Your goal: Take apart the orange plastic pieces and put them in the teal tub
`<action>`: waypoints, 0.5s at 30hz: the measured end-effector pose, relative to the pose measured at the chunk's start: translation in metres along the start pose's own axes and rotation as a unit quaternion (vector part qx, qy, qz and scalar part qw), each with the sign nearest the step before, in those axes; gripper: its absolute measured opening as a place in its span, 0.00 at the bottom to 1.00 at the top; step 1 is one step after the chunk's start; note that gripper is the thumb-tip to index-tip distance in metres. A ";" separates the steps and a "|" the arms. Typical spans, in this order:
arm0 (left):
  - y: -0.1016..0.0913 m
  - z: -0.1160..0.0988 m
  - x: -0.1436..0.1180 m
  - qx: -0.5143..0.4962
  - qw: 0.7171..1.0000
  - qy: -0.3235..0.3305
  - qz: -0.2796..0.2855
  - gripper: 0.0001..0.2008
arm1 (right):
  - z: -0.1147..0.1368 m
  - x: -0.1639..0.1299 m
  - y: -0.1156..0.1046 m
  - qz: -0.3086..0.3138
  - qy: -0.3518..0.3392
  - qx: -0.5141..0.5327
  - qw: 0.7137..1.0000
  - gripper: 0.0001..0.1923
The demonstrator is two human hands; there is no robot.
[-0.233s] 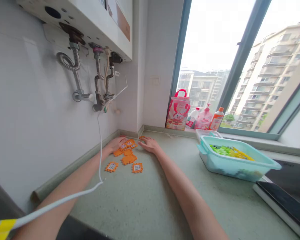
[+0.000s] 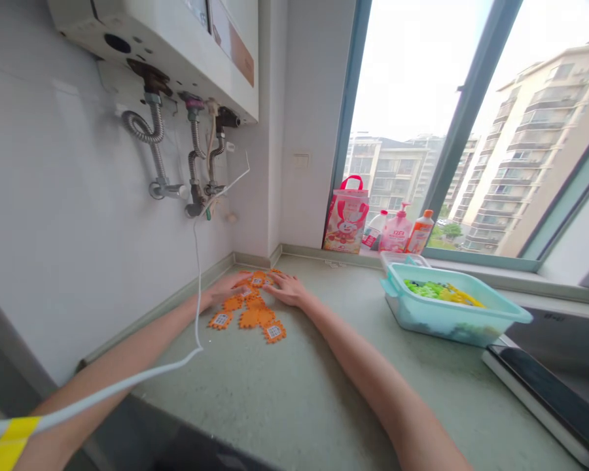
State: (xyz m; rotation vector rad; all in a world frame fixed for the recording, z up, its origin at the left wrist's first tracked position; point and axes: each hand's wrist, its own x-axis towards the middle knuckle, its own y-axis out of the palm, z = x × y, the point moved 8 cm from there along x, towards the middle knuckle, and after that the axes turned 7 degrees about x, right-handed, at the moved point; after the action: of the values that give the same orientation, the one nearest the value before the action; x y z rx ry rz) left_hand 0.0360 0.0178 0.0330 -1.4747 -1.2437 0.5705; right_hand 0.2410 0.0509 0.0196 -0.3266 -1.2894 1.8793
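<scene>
Left grip [image 2: 226, 288] flat, fingers spread, pressing orange tiles [image 2: 253, 311]; nothing clamped. Right grip [image 2: 288, 289] likewise flat, open, on tiles' far edge. Tiles clustered on desk [image 2: 294, 392] near wall corner. Teal tub [image 2: 451, 313] well right.

1. Daylight floods in through the window [image 2: 422, 111]; the sky there is blown out to near white.
2. The white wall [image 2: 53, 216] left of the window is evenly lit, with a soft sheen on its tiles.
3. The surface [image 2: 285, 392] below the window carries only faint, soft shadows beside the arms.
4. Wide-angle distortion bends the window frame and stretches the picture's edges.
5. The yellow-banded cable [image 2: 10, 438], far left of the window, is blurred.
</scene>
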 end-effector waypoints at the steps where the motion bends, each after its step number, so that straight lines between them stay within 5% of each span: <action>1: 0.002 -0.009 -0.011 0.003 1.000 0.020 0.022 0.52 | 0.006 -0.006 0.001 0.007 -0.010 0.002 1.000 0.46; 4: 0.013 -0.032 -0.043 0.041 0.994 0.056 0.088 0.55 | 0.024 -0.031 0.003 0.029 -0.038 0.009 0.999 0.47; 8: 0.025 -0.058 -0.064 0.105 0.988 0.050 0.105 0.59 | 0.037 -0.072 0.002 0.062 -0.079 0.014 0.995 0.49; 15: 0.054 -0.123 -0.046 0.103 0.986 0.075 0.108 0.56 | 0.008 -0.137 -0.022 0.065 -0.052 -0.013 0.996 0.52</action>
State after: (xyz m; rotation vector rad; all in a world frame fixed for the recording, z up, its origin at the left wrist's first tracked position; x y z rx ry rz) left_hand 0.1462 -0.0680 0.0101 -1.4564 -0.8853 0.6977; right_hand 0.3335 -0.0524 0.0116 -0.3369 -1.3932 2.0118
